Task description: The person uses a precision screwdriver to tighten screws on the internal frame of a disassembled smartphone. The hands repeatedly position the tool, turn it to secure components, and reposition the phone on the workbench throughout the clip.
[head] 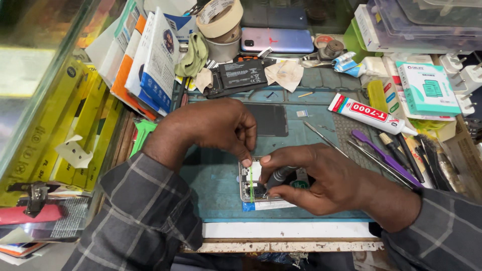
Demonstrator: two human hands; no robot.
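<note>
Most of the opened phone (253, 186) lies hidden under the two hands; only its left end with the exposed board and a camera lens shows, so its full outline is hard to make out. From what shows, its long axis seems to run left to right across the blue mat (216, 175) at the front middle of the worktop (286, 246). A thin green strip (251, 183) stands roughly across the phone, running away from the person.

The left hand (216, 125) comes in from the left, wrist raised and knuckles up, its fingertips (246, 161) pinched together on the upper end of the green strip. The right hand (321, 178) reaches in from the lower right, palm down, curled around a dark tool (281, 175) whose tip points down and left into the phone; the tip itself is hidden by the fingers. Both sleeves are grey plaid.

Behind the hands lie a black panel (268, 119), a white glue tube (369, 114) pointing right, tweezers (324, 136) and a purple pry tool (384, 156). The worktop's right edge is cut off.
</note>
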